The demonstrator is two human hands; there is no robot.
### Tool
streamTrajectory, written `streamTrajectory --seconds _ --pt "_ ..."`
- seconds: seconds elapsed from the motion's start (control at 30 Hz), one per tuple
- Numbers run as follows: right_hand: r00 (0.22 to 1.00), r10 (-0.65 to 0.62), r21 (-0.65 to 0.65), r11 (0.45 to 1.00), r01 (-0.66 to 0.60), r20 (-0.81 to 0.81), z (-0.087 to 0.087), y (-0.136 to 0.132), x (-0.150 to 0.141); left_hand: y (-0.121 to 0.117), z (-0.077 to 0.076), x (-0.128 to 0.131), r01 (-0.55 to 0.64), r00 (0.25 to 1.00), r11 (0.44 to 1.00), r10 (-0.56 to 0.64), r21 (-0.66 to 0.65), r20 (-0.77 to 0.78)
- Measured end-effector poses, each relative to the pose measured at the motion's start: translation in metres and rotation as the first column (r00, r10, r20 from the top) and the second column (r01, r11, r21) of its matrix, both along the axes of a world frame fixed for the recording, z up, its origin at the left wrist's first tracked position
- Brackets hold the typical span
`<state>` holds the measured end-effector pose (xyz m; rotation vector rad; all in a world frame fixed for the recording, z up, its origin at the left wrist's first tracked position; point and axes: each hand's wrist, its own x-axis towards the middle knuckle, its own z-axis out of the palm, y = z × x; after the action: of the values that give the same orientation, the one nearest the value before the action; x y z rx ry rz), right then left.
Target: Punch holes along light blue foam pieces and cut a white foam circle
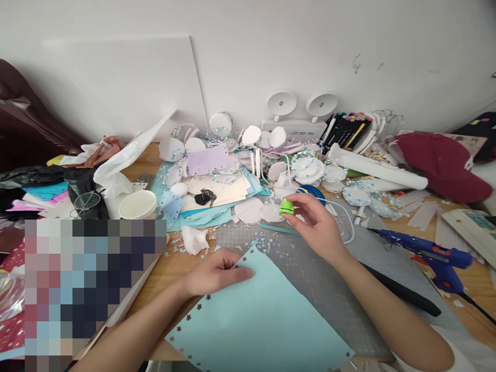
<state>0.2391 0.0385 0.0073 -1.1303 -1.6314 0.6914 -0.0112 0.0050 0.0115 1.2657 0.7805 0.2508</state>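
Observation:
My left hand grips a light blue sheet of paper near its far corner, thumb on top and the other fingers partly hidden. Small flower-shaped holes run along the sheet's left edge, with another at the right corner. Between the thumb and fingers of my right hand is a small green craft punch, held up above the mat, apart from the paper. Tiny blue and white punched pieces lie scattered on the grey cutting mat beyond the sheet.
A blue glue gun lies at the right, near a black-handled tool. White discs with blue-dotted strands pile up at the back. A white cup and crumpled tissue sit at the left. A maroon cap rests at the back right.

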Motion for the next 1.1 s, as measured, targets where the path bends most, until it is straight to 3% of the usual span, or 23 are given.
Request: streamTrajectory --seconds 0.17,0.3,0.33,0.47,0.57,0.63,0.7,0.8,0.9,1.1 --pt "0.987 0.159 -0.145 0.977 -0.154 0.022 0.008 -0.007 0.002 0.000 -0.001 0.000 0.005 1.000 1.000 -0.005 -0.012 0.005" --pt "0.909 0.416 -0.414 0.822 -0.390 -0.030 0.011 -0.012 0.002 0.000 -0.002 -0.001 0.005 1.000 1.000 -0.005 -0.022 0.013" --pt "0.907 0.422 -0.426 0.818 -0.386 -0.012 0.008 -0.011 0.001 0.000 -0.002 -0.001 0.005 1.000 1.000 -0.004 -0.020 0.011" --pt "0.968 0.245 -0.264 0.939 -0.221 0.061 -0.006 -0.002 -0.004 -0.001 -0.002 0.000 0.006 1.000 1.000 -0.006 -0.015 0.008" --pt "0.969 0.243 -0.292 0.924 -0.247 -0.049 -0.002 0.000 0.000 0.000 -0.002 -0.001 -0.001 1.000 1.000 0.001 -0.003 0.009" --pt "0.939 0.288 -0.347 0.875 -0.338 -0.187 0.008 -0.004 0.004 0.000 0.000 -0.002 -0.014 1.000 1.000 0.014 -0.014 0.006" --pt "0.873 0.358 -0.390 0.790 -0.472 -0.331 0.017 -0.013 0.007 0.001 0.002 -0.004 -0.020 1.000 0.999 0.020 -0.035 0.003" --pt "0.798 0.425 -0.420 0.688 -0.592 -0.428 0.022 -0.027 0.006 0.002 0.007 -0.007 0.008 1.000 0.999 -0.009 -0.043 -0.005" --pt "0.795 0.429 -0.470 0.646 -0.602 -0.429 0.018 -0.036 -0.002 0.001 0.011 -0.008 0.048 0.999 0.998 -0.049 -0.030 -0.024" --pt "0.798 0.432 -0.630 0.495 -0.599 -0.419 0.018 -0.040 -0.008 -0.002 0.012 -0.004 0.072 0.995 0.997 -0.071 0.017 -0.066"
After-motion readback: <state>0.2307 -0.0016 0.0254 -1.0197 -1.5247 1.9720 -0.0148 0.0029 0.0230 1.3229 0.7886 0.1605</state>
